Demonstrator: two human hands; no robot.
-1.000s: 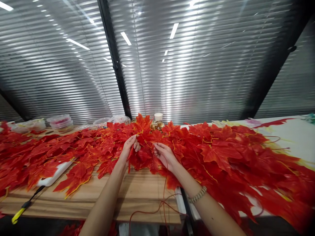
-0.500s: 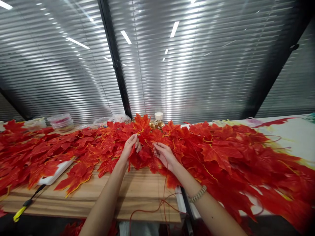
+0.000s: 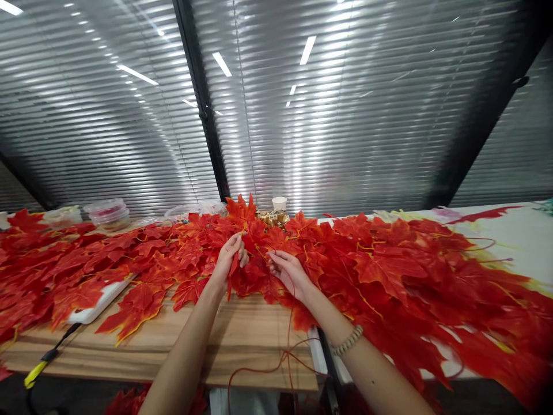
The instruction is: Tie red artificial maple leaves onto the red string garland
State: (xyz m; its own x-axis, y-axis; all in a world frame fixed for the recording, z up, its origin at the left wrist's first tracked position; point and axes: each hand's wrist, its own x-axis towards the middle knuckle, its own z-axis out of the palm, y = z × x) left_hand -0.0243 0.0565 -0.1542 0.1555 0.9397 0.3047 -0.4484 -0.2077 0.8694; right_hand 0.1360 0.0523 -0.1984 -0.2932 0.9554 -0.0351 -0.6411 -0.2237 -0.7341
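Just left of centre, my left hand (image 3: 231, 256) is closed in a pinch on an artificial maple leaf (image 3: 240, 211), red with a yellow stem, which stands up above the fingers. My right hand (image 3: 287, 270) is a short way to the right, its thumb and fingertips pinched on a thin red cord (image 3: 288, 328). The cord runs down past the wrist and lies in loose loops on the wooden board, hanging over its front edge. Red leaves lie under and around both hands. The fingertips partly hide what they grip.
Heaps of red leaves (image 3: 389, 271) spread left and right. A white power strip (image 3: 101, 302) lies partly under leaves on the wooden table (image 3: 242, 340). Behind stand a paper cup (image 3: 279, 203), a gold package (image 3: 273, 219) and clear plastic tubs (image 3: 107, 214), before window blinds.
My left hand has risen very slightly, and the leaf in it has tilted a little up and to the left. My right hand has hardly moved.
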